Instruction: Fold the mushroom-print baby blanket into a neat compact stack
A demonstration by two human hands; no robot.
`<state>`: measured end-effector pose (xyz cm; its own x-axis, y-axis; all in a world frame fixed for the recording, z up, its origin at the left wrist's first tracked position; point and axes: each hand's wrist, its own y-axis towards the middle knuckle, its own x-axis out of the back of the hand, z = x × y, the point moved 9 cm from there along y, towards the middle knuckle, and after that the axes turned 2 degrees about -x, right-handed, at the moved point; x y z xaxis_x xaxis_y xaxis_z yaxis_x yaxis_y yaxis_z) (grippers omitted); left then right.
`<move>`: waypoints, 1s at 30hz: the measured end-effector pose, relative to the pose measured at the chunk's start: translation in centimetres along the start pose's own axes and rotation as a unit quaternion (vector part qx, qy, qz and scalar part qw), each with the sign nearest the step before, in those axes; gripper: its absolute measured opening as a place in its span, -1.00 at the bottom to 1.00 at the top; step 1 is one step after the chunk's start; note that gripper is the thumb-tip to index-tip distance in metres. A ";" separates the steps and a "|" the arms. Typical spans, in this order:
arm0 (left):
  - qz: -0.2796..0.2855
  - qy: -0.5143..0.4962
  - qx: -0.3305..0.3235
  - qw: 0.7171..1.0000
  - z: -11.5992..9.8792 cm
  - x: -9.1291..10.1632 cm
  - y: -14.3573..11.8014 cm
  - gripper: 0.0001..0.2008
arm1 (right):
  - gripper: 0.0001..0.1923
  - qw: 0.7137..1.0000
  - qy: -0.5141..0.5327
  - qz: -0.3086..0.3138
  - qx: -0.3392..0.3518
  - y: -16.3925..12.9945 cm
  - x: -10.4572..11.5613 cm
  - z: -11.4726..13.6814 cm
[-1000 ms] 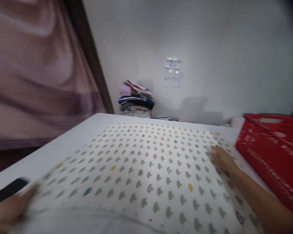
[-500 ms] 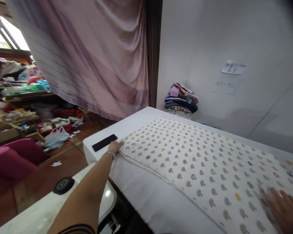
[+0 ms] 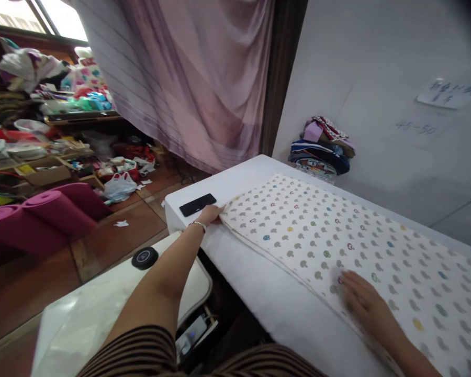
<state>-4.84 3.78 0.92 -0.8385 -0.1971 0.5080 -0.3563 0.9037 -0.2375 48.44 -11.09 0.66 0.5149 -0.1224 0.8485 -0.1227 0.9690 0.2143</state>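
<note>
A folded white cloth (image 3: pixel 302 230) printed with grey mushroom shapes and a few coloured ones lies spread over the white-covered table. My left hand (image 3: pixel 211 213), a bracelet at its wrist, reaches to the cloth's far left corner and grips the edge there, its fingertips partly hidden. My right hand (image 3: pixel 363 301) rests palm down on the near part of the cloth, close to its front edge, fingers extended and slightly blurred. Just behind my left hand lies a black phone-like slab (image 3: pixel 198 204).
A white side table (image 3: pixel 102 298) with a round black object (image 3: pixel 145 257) stands at the left, below my arm. Folded fabrics (image 3: pixel 320 149) are stacked by the wall. Pink rolls (image 3: pixel 47 209) and clutter lie on the left floor. A curtain (image 3: pixel 204 78) hangs behind.
My right hand has moved left across the cloth, from the right side to near the front edge. My left hand stays at the corner. The view has turned right and down.
</note>
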 end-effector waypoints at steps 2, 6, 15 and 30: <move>0.003 0.001 0.001 1.000 0.1 -0.4 0.1 -0.74 | -0.59 0.996 0.033 0.060 0.057 2.0 -3.0 6.3; -0.014 0.034 -0.008 0.999 0.2 -0.2 0.1 -0.77 | -0.62 0.984 0.051 0.103 0.139 5.0 -7.0 15.2; -0.132 0.327 -0.272 0.895 -4.5 0.6 -3.9 -0.73 | -0.69 0.987 -0.033 0.132 0.088 6.2 -10.4 18.0; 0.122 0.361 -0.558 0.737 -5.5 -8.2 -10.2 -0.76 | -0.68 0.966 -0.162 0.177 0.097 6.7 -10.5 18.2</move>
<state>7.95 -1.70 3.76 -0.2407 -0.0865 0.9667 0.6676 0.7082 0.2296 26.81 -7.22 2.02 0.1225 0.1189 0.9853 -0.4155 0.9078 -0.0579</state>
